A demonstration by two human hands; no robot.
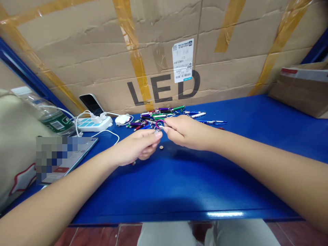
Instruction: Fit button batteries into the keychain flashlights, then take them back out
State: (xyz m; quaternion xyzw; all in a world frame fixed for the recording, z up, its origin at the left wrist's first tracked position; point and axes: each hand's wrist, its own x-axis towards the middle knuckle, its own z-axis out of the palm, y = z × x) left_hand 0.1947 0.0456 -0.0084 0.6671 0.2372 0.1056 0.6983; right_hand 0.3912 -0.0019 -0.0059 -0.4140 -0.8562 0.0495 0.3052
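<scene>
My left hand (139,146) and my right hand (185,131) meet above the blue table (179,184), fingertips pinched together on a small keychain light with a purple carabiner (158,125). The body of the light is mostly hidden by my fingers. A small round button cell (161,147) lies on the table just below my hands. Right behind them sits a pile of several coloured keychain lights (164,116) in green, purple, blue, red and silver.
A large cardboard box marked LED (164,61) walls off the back. At the left are a white power strip (93,123), a phone (91,103) leaning on the box, a water bottle (48,114) and a tablet (64,157). Another cardboard box (302,89) stands at the right.
</scene>
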